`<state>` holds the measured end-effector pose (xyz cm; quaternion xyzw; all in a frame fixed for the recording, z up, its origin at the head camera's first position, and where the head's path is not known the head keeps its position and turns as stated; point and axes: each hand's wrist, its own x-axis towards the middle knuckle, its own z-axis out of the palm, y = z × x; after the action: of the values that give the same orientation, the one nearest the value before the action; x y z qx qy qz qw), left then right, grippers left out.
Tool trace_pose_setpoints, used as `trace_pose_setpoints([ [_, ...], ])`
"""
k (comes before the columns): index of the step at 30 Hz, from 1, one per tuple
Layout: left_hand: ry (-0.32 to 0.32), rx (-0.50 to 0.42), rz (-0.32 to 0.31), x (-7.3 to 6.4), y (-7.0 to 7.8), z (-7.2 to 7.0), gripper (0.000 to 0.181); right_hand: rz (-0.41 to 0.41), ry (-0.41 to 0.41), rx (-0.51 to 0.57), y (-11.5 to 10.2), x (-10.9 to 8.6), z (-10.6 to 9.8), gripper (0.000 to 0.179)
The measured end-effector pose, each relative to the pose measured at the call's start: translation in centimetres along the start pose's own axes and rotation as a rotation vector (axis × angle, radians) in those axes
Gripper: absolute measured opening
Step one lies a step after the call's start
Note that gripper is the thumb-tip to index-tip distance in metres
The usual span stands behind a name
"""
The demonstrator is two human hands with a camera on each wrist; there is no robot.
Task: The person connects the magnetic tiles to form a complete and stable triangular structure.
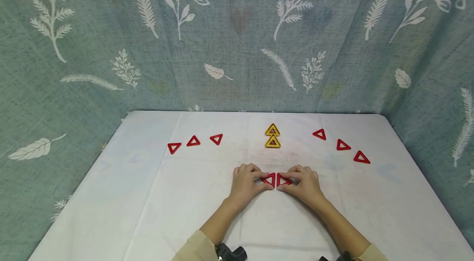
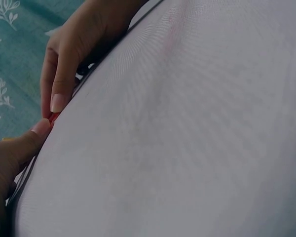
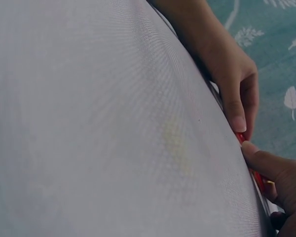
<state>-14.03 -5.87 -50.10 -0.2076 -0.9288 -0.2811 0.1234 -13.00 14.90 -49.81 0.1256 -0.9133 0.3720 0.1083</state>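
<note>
In the head view my left hand [image 1: 247, 182] pinches a red open-centred triangle [image 1: 274, 180] between thumb and fingers, low over the white table. My right hand [image 1: 304, 183] pinches a second red triangle [image 1: 278, 180] the same way. The two triangles stand with their straight sides facing, a narrow gap between them. Beyond the hands, two yellow triangles [image 1: 273, 146] with dark red centres lie one behind the other, both pointing away. In the wrist views only slivers of red [image 3: 240, 137] show between the fingertips; the rest is hidden.
Three red triangles [image 1: 193, 144] lie spread at the left of the white table [image 1: 200, 211], and three more red triangles [image 1: 343, 148] at the right. A green curtain [image 1: 237, 47] with white leaf prints hangs behind the table and at both sides.
</note>
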Motion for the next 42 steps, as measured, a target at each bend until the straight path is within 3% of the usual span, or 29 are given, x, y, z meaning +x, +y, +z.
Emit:
trace_pose_setpoints([
  [8,0.005,-0.005,-0.011,-0.1,0.1,0.0,0.036,-0.065,0.03,-0.042,0.3,0.0,0.4,0.04],
  [17,-0.041,-0.028,0.001,0.0,-0.1,0.0,0.037,-0.059,0.016,-0.078,0.1,-0.1,0.4,0.041],
  [24,-0.041,-0.042,-0.004,0.0,0.0,-0.2,0.036,-0.024,-0.028,0.042,0.5,0.0,-0.6,0.047],
  [32,-0.041,-0.06,-0.011,-0.1,0.0,-0.1,0.036,0.076,-0.076,0.128,1.4,-0.2,-2.5,0.047],
  [42,-0.051,-0.079,-0.03,0.0,-0.2,-0.1,0.037,0.087,-0.013,-0.029,3.4,-1.5,-4.6,0.047],
])
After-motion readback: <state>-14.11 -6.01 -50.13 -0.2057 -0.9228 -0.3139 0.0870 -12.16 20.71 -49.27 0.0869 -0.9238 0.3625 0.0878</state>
